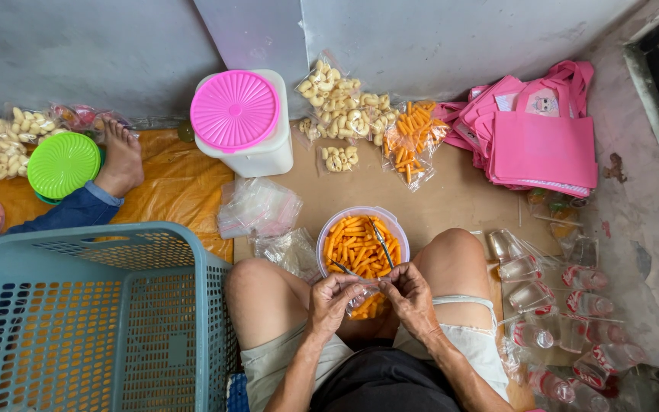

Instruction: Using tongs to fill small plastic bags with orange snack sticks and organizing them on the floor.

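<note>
Both hands meet between the person's bare knees, pinching the mouth of a small clear bag [370, 304] of orange snack sticks. The left hand [332, 299] grips one side of the bag's top with curled fingers, and the right hand [409, 296] grips the other side. The bag hangs below the fingers and is mostly hidden by them; only its lower part shows. Just beyond the hands, on the brown cardboard [459, 198] that covers the floor, stands a clear round tub [363, 243] of the same orange sticks with a thin dark utensil lying in it — what kind is hard to make out. Loose empty clear bags [259, 206] lie to the tub's left, by the cardboard's edge. A blue-grey plastic basket [85, 313] fills the lower left corner, cut off by the frame. Along the wall sit a white container with a pink lid [236, 111], bags of pale curled snacks [341, 107] and a stack of pink bags [539, 141]. Another person's bare foot [121, 160] rests on the orange sheet — the rest of that person is out of view. Clear cups [566, 313] lie near the right knee, their contents unclear.
</note>
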